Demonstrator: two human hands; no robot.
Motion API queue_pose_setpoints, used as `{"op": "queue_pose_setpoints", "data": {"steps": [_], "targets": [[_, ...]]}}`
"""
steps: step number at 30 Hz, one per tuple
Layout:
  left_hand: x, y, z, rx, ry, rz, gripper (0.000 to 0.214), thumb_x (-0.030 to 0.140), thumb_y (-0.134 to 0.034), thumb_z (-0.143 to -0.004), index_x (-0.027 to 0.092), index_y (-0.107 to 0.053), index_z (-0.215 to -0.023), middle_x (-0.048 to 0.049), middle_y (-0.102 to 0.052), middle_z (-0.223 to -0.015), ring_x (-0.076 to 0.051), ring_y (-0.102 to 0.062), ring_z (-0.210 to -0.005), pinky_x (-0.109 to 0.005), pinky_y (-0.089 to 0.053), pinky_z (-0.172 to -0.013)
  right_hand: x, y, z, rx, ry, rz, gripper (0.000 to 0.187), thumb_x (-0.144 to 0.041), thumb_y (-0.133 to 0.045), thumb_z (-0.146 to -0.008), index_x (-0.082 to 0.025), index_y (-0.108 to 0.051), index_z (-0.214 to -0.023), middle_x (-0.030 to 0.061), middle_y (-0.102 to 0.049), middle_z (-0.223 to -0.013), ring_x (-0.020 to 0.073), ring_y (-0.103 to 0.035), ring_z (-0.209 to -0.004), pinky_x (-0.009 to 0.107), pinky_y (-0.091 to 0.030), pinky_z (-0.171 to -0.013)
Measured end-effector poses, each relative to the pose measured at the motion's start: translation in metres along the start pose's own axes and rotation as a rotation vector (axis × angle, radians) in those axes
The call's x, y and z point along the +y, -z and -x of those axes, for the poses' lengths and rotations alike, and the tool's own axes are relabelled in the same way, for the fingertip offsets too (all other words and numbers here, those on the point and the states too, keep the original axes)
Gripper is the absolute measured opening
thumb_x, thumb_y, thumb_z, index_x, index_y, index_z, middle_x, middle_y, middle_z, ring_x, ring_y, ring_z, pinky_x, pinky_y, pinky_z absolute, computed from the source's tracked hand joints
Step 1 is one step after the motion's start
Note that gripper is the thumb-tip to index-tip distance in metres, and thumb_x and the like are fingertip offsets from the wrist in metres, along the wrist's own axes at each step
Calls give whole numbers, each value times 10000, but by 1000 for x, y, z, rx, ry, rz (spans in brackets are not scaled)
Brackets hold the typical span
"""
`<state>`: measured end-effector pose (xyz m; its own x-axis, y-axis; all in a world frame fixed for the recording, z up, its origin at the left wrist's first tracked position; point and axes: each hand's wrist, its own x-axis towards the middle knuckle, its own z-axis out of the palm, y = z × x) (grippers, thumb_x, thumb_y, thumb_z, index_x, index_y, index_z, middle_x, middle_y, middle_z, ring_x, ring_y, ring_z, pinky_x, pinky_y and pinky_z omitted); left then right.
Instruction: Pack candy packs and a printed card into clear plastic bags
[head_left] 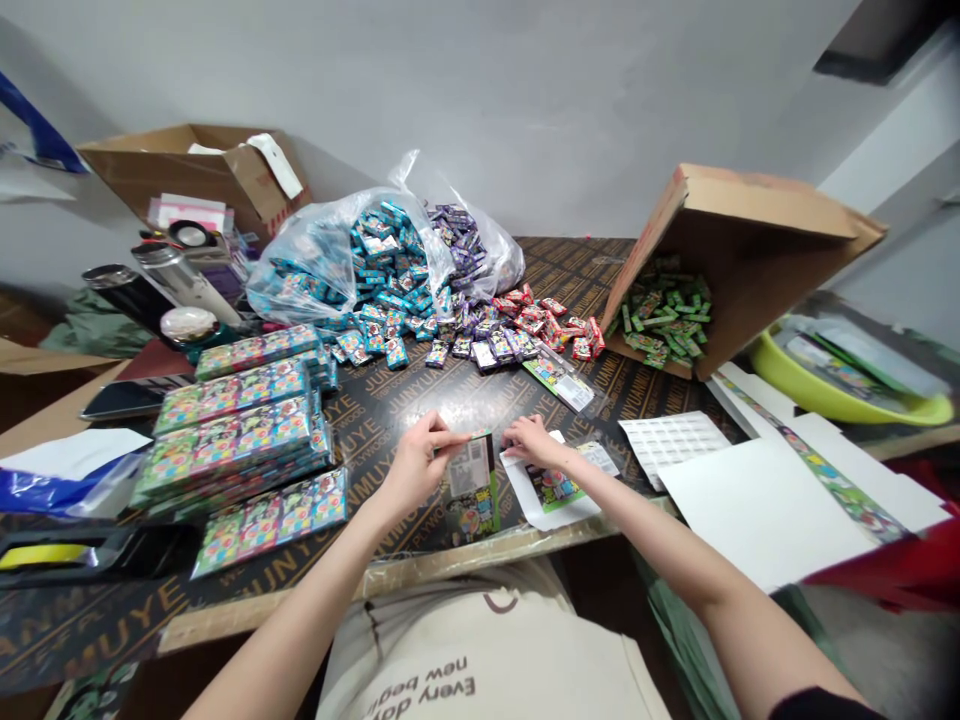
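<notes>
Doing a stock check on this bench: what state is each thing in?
Left hand, pinching the edge of a green printed card
Right hand, fingertips on a white sheet
Clear plastic bag of blue packets, open, spilling onto the dark plywood bench
Brown cardboard box, tipped on its side, green packets lying loose at its mouth
Round yellow plastic basin, holding printed sheets
White label sheet, lying flat
</notes>
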<state>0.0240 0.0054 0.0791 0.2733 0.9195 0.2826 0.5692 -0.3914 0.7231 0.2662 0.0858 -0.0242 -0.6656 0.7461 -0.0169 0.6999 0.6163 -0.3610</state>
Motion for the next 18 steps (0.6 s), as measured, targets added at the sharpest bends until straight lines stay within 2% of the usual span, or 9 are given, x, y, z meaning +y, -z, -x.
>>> {"op": "queue_pose_setpoints", "data": {"steps": [3,7,9,13,18], "targets": [[1,0,1,7,-2,-8,217,218,-492,-820,222,-683,-921,-16,-466,-730,-124,-475,-700,-240,-377,-640,5,3,-9,-84,29,-36,136,-261,-607,-749,-163,-616,-656,25,-616,-723,175,-502,-787,308,-258,-752],[2,0,2,7,13,-2,220,212,-493,-816,217,-681,-930,-15,-465,-728,-124,-474,-696,-241,-385,-643,12,-1,-14,-153,31,-86,77,-223,-618,-725,-163,-639,-681,-28,-611,-592,105,-486,-568,296,-285,-737],[2,0,2,8,15,3,219,209,-493,-816,218,-682,-926,-16,-464,-730,-124,-475,-696,-242,-387,-648,15,-4,-14,-155,28,-98,67,-213,-622,-716,-166,-648,-676,-37,-608,-565,93,-476,-531,308,-292,-750],[2,1,1,11,9,9,218,209,-494,-816,219,-684,-922,-15,-461,-724,-125,-473,-694,-242,-385,-647,15,-7,-9,-106,38,-97,93,-193,-623,-715,-167,-648,-629,-21,-624,-595,115,-512,-596,321,-304,-768],[2,0,1,11,11,-2,215,211,-499,-814,206,-684,-925,-17,-459,-721,-125,-468,-688,-241,-379,-635,7,-14,10,64,51,-13,155,-218,-541,-807,-180,-663,-719,57,-645,-794,184,-522,-815,362,-309,-807]]}}
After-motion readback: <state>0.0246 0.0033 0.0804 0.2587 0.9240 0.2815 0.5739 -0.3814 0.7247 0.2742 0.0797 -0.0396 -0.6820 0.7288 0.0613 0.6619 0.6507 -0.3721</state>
